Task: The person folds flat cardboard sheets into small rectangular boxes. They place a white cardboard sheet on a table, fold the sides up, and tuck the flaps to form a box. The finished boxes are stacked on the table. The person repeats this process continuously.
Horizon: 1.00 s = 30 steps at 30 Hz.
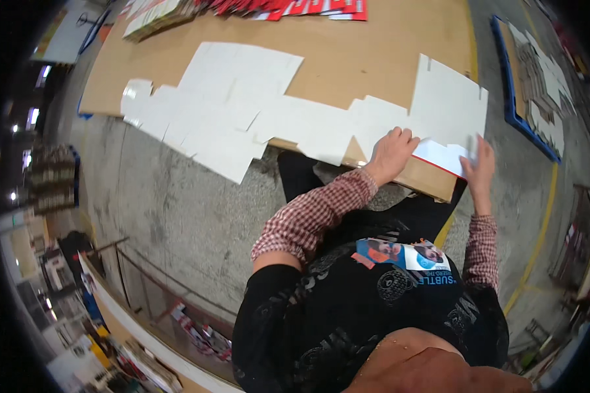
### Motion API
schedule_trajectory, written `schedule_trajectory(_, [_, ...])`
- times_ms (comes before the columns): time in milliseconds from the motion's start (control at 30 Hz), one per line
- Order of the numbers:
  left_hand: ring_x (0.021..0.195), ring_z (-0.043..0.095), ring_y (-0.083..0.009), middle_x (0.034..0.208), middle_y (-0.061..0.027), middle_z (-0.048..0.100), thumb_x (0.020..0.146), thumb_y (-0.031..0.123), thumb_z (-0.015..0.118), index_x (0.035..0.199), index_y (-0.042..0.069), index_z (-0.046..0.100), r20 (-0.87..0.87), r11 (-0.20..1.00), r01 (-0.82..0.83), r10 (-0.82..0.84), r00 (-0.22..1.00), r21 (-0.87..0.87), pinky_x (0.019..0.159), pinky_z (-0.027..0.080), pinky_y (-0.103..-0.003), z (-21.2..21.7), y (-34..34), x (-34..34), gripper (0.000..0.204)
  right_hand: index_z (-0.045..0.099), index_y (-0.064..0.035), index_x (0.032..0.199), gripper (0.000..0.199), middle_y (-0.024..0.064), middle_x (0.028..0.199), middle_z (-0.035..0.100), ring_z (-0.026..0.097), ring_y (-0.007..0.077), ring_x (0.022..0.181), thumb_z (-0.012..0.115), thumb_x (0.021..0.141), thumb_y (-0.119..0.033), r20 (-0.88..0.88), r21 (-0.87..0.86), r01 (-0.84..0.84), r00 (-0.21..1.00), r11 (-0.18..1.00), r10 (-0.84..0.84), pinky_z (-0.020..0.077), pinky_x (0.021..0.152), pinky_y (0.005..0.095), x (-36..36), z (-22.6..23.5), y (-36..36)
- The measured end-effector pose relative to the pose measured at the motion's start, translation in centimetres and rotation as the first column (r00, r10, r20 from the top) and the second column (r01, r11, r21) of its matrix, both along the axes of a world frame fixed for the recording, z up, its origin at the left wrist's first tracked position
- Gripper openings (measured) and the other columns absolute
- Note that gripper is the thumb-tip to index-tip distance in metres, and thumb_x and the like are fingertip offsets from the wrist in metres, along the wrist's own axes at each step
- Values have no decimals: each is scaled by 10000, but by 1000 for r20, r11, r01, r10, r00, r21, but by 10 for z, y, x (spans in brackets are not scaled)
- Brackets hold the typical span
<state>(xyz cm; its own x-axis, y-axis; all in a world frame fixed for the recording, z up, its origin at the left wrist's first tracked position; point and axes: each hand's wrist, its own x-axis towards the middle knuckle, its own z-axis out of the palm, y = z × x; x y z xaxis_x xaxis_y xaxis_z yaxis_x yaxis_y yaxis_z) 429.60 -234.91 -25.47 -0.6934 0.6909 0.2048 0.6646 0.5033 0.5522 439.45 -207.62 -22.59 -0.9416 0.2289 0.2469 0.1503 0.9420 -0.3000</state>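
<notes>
A large white die-cut cardboard blank (236, 98) lies flat, white side up, along the near side of the brown table, partly overhanging its edge. At its right end a narrow flap (439, 154) with a red edge is folded up off the surface. My left hand (393, 156) has its curled fingers on the left end of this flap, gripping the cardboard. At the flap's right end is my right hand (481, 171), slightly blurred, its thumb and fingers apart. Whether its thumb touches the flap I cannot tell.
Red printed sheets (288, 8) and a cardboard stack (157, 18) lie at the table's far side. The brown table (367, 59) ends just before my body. On the right floor, a blue pallet (514, 108) carries stacked cardboard. Behind me at lower left runs a railing (121, 275).
</notes>
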Motion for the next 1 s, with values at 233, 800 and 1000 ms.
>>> schedule_trajectory(233, [1305, 463, -263, 1446, -111, 470, 859, 206, 614, 1463, 105, 417, -230, 971, 235, -240, 943, -50, 1099, 288, -551, 12, -63, 31, 643, 608, -197, 1331, 559, 71, 1523, 423, 278, 327, 1453, 512, 924, -568, 94, -256, -455, 866, 853, 490, 125, 1193, 526, 3, 2, -53])
schedule_trajectory(800, [1477, 160, -415, 1612, -96, 223, 692, 568, 753, 1536, 77, 260, -34, 885, 421, -435, 900, -198, 1139, 124, -667, 27, 1, 53, 1094, 532, 17, 1322, 355, 168, 1458, 442, 438, 273, 1340, 493, 1025, -173, -173, -973, 37, 542, 229, -823, 381, 1085, 415, 99, -52, -45])
schedule_trajectory(1000, [1461, 223, -386, 1542, -185, 309, 565, 550, 826, 1483, 14, 325, -14, 874, 485, -485, 874, -2, 1178, 112, -606, 12, 6, 67, 1175, 328, -30, 1487, 621, 171, 1526, 341, 346, 316, 1397, 527, 899, -43, -184, -466, -157, 980, 871, 78, 290, 1145, 440, 36, -1, -71])
